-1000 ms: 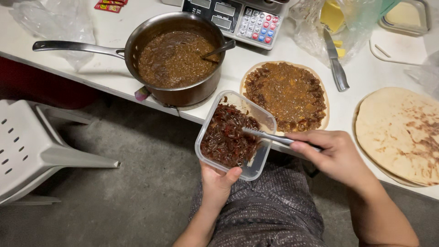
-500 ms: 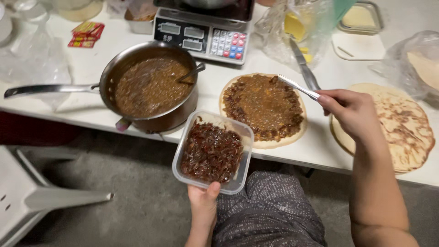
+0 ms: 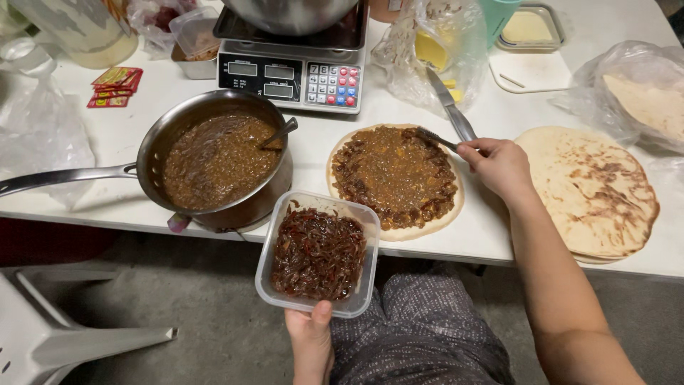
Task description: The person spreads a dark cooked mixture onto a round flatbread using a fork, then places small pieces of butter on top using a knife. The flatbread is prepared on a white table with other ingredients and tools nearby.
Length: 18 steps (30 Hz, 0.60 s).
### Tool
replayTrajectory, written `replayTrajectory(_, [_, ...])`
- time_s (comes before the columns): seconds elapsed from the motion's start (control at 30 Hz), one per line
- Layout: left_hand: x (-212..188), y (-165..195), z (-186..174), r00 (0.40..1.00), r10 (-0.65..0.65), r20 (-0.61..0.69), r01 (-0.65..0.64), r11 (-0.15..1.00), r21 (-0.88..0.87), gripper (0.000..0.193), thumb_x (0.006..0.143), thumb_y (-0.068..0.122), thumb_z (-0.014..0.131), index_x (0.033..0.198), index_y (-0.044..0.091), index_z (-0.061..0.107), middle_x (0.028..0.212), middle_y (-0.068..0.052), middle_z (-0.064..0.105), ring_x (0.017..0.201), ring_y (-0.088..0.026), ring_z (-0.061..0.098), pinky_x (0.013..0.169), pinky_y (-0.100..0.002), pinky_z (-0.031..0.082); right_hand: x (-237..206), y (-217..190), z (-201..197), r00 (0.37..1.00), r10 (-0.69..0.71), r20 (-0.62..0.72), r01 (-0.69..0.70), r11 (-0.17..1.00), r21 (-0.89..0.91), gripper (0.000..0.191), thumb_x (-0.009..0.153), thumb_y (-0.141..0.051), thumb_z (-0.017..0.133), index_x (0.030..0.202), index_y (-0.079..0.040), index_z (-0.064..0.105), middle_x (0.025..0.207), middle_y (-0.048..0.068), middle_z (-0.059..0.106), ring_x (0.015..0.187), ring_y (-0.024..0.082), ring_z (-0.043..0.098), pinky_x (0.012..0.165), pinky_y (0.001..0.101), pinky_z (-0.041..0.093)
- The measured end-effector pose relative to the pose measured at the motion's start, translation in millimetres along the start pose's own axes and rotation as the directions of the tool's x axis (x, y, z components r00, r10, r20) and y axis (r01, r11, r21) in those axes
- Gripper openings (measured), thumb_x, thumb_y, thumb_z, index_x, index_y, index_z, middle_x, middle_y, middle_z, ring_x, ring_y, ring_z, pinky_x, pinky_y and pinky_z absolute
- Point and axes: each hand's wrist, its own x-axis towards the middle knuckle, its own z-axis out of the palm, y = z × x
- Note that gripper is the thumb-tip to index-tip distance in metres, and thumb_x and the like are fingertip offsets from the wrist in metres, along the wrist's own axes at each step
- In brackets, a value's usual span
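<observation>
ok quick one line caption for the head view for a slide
Left hand holds a tub of dark shredded filling while the right hand spreads topping on a flatbread with a fork.

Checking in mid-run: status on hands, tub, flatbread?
Left hand holds tub of dark shreds. Right hand holds fork, tines on sauced flatbread. Knife beside right hand.

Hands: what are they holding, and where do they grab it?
Left hand holds the plastic tub by its near edge. Right hand holds the fork by its handle.
</observation>
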Motion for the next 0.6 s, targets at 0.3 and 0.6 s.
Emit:
replayTrajectory(0.3, [-0.7,0.3,3.5,1.0,-0.003,-0.025,0.004,1.0,0.008,0.095,0.071,0.04,0.088,0.143,-0.004,0.044,0.135,-0.018,0.062,0.122,-0.029,0.061,0.109,-0.047,0.046,-15.1,-9.0,-14.9,0.992,-0.114,-0.055,0.091,0.947,-0.308,0.031,0.092,-0.047,0.075,0.112,-0.025,0.082,0.085,0.013,0.075,0.081,0.028,0.07,0.078,0.0415,0.053])
replayTrajectory(0.6, [-0.6,0.2,5.2,1.0,0.011,-0.025,-0.011,1.0,-0.002,0.093,0.073,0.038,0.087,0.144,-0.003,0.044,0.136,-0.016,0.061,0.122,-0.027,0.06,0.109,-0.045,0.044,-2.6,-24.4,-2.9,0.988,-0.15,-0.021,0.137,0.946,-0.294,0.029,0.093,-0.047,0.07,0.112,-0.027,0.08,0.078,0.007,0.076,0.072,0.026,0.07,0.072,0.0405,0.055])
